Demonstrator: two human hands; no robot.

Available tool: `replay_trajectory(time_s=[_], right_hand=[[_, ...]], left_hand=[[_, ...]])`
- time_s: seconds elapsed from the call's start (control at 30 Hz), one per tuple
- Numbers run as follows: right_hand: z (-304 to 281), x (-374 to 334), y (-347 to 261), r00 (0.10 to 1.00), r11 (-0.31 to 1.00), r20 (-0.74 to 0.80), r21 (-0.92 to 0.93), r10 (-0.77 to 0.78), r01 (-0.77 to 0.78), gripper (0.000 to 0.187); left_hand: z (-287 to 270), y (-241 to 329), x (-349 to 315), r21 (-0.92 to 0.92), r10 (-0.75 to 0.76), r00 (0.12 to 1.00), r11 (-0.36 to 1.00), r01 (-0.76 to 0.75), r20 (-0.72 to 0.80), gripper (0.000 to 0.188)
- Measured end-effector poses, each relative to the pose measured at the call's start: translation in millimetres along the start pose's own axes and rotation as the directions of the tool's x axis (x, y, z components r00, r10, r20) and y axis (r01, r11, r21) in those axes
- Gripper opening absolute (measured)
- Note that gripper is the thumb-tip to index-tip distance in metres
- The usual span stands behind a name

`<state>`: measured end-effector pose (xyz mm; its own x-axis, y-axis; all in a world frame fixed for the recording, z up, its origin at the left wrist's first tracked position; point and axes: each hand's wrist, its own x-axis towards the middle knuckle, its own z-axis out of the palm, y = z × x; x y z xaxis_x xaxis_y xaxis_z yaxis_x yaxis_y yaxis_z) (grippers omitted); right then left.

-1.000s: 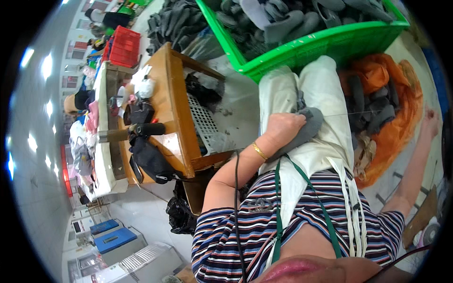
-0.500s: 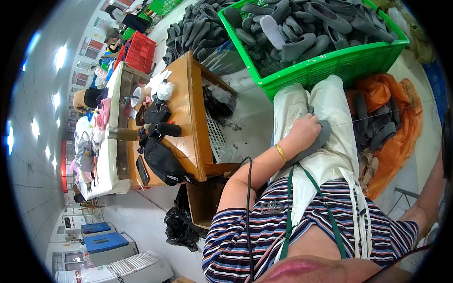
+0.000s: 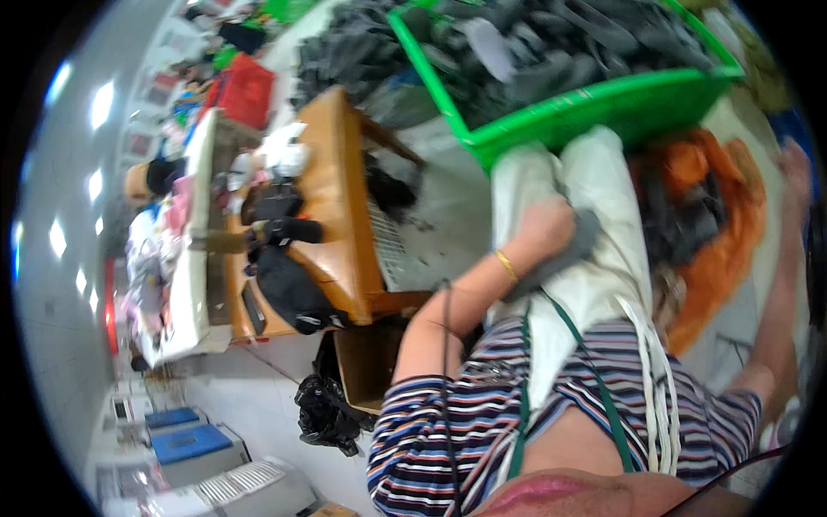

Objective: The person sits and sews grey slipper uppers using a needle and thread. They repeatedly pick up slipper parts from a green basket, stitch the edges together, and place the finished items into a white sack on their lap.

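1. My left hand [image 3: 549, 226] is closed over a grey shoe [image 3: 586, 234], the fingers curled down onto it; the blur hides exactly how each finger lies.
2. My right hand [image 3: 794, 168] is raised far out to my right, well apart from the shoe, with the arm stretched long. It is smeared and close to the dark rim – I cannot tell whether its fingers are spread or pinching something.
3. The shoe lies across my lap, on the white apron [image 3: 613, 194] that covers my legs. Its rounded end shows to the right of my knuckles, and another part of it runs back under my wrist.
4. It looks matt and plain grey, soft-edged in the blur; I cannot make out any stitching.
5. A gold bracelet [image 3: 506, 265] sits around my left wrist.
6. Just beyond my knees stands a green crate [image 3: 603, 108], heaped with grey shoes [image 3: 603, 30] much like mine, a pale piece [image 3: 489, 50] lying among them.
7. To the right of my legs an orange sack [image 3: 736, 233] spreads open, dark grey pieces [image 3: 689, 220] inside it.
8. To my left is a wooden table [image 3: 345, 198] – a black bag [image 3: 293, 289] rests on it.
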<state>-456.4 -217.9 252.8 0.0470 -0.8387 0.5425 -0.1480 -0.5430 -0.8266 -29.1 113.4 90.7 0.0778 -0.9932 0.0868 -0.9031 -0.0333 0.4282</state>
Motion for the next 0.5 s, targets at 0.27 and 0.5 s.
replay_trajectory(time_s=[0.27,0.5], right_hand=[[209.4,-196.8,-58.4,0.573,0.890,0.803,-0.131,-0.163,0.436,0.013],[262.5,-253.2,-42.8,0.376,0.785,0.918,-0.140,-0.126,0.604,0.008]], left_hand=[[-7.6,-33.6,-6.1,-0.503,-0.106,0.992,0.862,0.058,-0.067,0.015],[-1.5,-35.5,-5.8,-0.623,-0.223,0.970,0.746,0.234,0.096,0.016]])
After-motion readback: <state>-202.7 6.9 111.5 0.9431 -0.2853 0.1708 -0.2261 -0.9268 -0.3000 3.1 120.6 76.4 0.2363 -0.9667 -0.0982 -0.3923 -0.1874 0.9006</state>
